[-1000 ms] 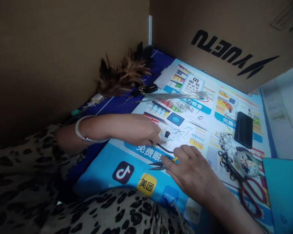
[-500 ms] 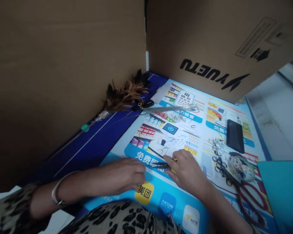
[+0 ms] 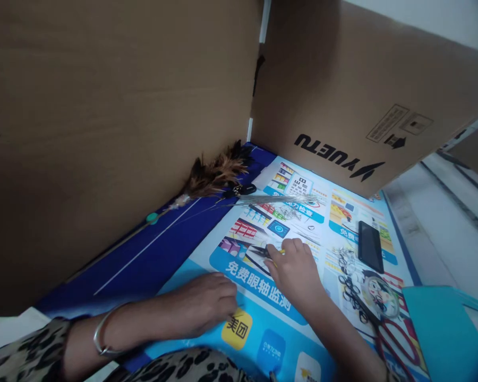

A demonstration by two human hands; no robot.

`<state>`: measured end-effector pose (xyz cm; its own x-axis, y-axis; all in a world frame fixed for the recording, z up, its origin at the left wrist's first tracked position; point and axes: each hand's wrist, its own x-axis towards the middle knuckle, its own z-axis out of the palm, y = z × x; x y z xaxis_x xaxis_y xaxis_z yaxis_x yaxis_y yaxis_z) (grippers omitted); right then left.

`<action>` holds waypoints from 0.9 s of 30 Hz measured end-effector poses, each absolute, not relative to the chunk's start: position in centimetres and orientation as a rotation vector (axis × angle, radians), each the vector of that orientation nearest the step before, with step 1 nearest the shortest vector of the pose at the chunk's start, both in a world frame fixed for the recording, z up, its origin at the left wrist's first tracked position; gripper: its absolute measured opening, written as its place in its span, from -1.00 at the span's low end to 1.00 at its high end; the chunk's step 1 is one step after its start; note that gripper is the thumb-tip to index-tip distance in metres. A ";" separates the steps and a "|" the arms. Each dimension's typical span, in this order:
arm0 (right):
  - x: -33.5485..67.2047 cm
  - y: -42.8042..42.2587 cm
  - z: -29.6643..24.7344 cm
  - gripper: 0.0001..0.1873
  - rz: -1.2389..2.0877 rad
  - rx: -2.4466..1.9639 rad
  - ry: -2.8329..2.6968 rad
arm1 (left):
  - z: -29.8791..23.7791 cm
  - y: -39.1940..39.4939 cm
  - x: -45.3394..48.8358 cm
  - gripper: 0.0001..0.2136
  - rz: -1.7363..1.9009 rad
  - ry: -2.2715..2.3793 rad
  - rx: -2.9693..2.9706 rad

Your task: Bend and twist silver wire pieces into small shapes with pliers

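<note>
My right hand is closed round the yellow handles of small pliers. The dark jaws point left over the printed poster sheet. My left hand is pinched shut near the yellow logo, with a thin piece of wire just showing at its fingertips; most of it is hidden. Beyond the pliers lies a bundle of straight silvery wires, with loose bent bits of wire in front of it. Small dark wire loops are scattered to the right of my right hand.
Red-handled scissors lie at the right, beside a clear round container and a black phone. A teal folder-like object is at the right edge. A feather duster rests along the left cardboard wall; another cardboard panel stands behind.
My right hand has moved the pliers forward, away from my left hand, which stays low and pinched. The camera view has shifted, tilting up a little.
</note>
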<state>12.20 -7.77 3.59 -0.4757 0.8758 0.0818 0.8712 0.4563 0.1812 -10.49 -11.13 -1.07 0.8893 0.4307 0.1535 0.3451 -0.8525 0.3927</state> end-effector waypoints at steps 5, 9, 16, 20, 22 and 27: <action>9.3 -5.1 3.5 -0.76 0.389 1.550 2.641 | -1.0 -11.1 -10.7 -0.89 0.351 0.585 2.690; 6.2 -4.4 3.2 -0.78 0.384 1.474 2.707 | -1.1 -11.1 -10.7 -0.91 0.371 0.596 2.689; 5.5 -4.8 4.9 -0.72 0.326 1.450 2.810 | -0.3 -11.2 -10.8 -0.92 0.319 0.621 2.700; 9.9 -6.6 5.9 -0.68 0.321 1.541 2.726 | -0.3 -11.2 -10.6 -0.92 0.322 0.635 2.706; 12.2 -8.0 6.0 -0.69 0.270 1.536 2.678 | -0.6 -11.4 -10.4 -0.91 0.318 0.642 2.734; 16.3 -11.6 5.2 -0.69 0.204 1.512 2.621 | -0.9 -12.3 -10.0 -0.90 0.272 0.662 2.860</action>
<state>16.30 -11.65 5.20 -0.4982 0.8667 -0.0269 0.8520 0.4950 0.1702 -10.03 -12.32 -0.90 0.8832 0.4493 0.1344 0.4139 -0.8816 0.2270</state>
